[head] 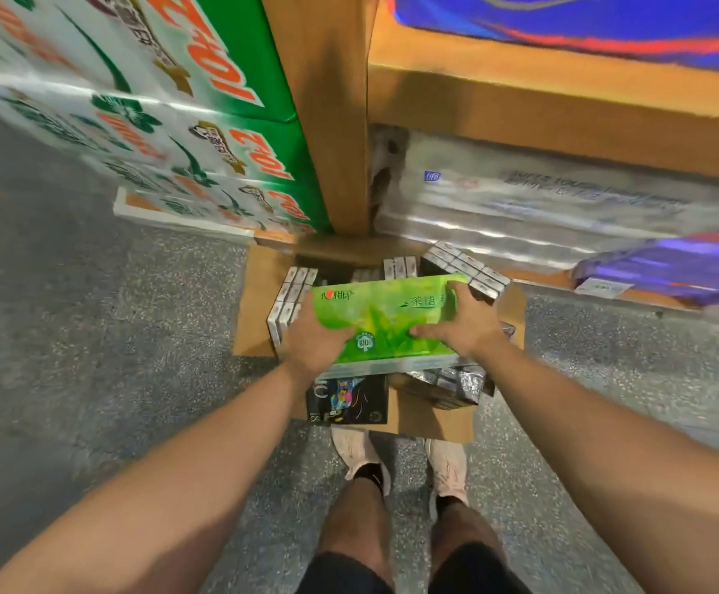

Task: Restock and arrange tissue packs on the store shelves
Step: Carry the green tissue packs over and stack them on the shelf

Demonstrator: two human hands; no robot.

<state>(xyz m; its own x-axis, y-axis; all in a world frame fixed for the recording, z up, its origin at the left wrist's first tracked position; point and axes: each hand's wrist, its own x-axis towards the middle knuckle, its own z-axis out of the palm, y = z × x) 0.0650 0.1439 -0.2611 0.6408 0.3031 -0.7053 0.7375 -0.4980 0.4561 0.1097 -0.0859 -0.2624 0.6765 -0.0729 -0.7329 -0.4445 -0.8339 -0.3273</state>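
Both my hands hold one green tissue pack [385,319] flat over an open carton [254,302] on the floor [92,336] at my feet. My left hand [317,340] grips its near left corner, fingers curled under the edge; my right hand [462,319] clamps the right end, thumb on the top face and fingers wrapped over the far edge. On the pack's top I can read Chinese characters in white at the left beside a small red mark, more characters at the right, and a round white seal with "100" near the front edge; the rest is too blurred to read. Under the pack the carton holds smaller white-and-grey packs [291,297] standing on end in rows along the left and back, another block of them [467,267] tilted at the back right corner, and silvery wrapped packs [452,383] near the front right. A black pack [347,400] with coloured figures lies on the carton's front flap, just in front of my shoes [362,456]. To the left, big green-and-white packs [169,122] are stacked, printed with orange "10+2". A wooden shelf post [332,113] stands behind the carton. On the low shelf to the right lie clear-wrapped white packs [542,199] with a small blue logo I cannot read, and a purple pack [670,267] juts out at the right edge. Blue packs [584,19] fill the shelf above.
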